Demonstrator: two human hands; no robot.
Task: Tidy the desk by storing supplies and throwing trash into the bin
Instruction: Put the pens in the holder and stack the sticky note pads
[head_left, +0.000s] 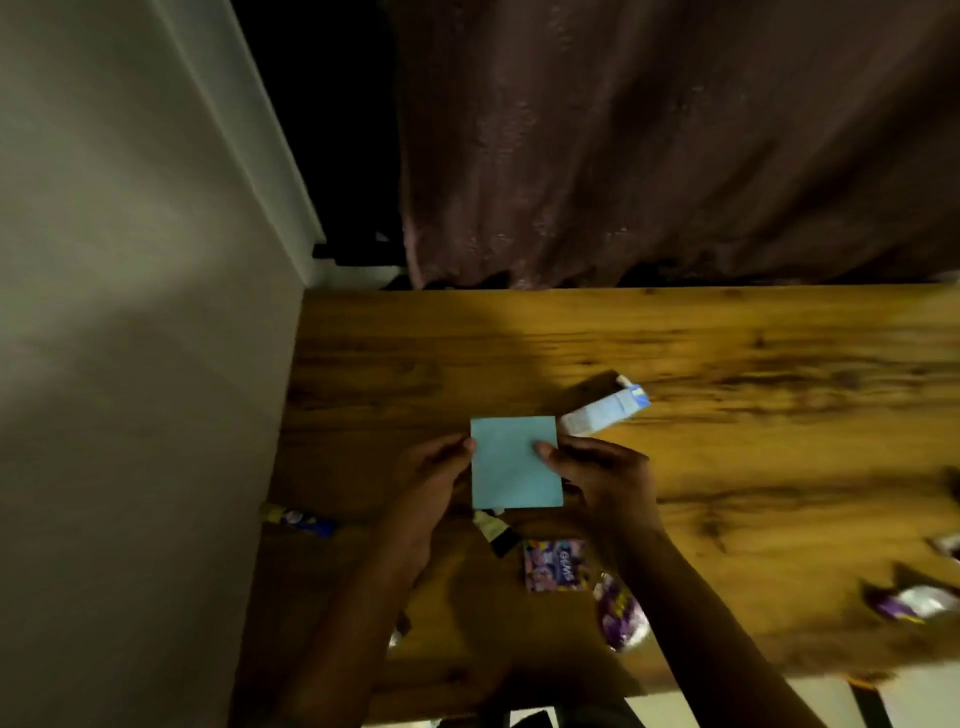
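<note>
While the wooden surface (727, 353) stretches out ahead of you against the wall (130, 364) and the curtain (675, 145), you hold the main thing of this moment above its near middle: a pale blue square pad of paper (514, 462), likely a supply to be stored, not trash. Your left hand (431, 478) pinches its left edge and your right hand (602, 473) grips its right edge, thumb laid on the face, so it is lifted flat toward you, probably so you can judge what it is and where it belongs. Just beyond the pad, a white and blue carton (605, 410) lies on its side. Nearer you, a colourful sweet packet (556, 565) lies flat, with purple wrappers (621, 613) beside it and more (914, 603) off to the right; these look like bin material. A small tube with a dark cap (496, 532) lies just under the pad's lower edge, and a blue stick-like item (301, 519) rests by the wall. No bin shows.
</note>
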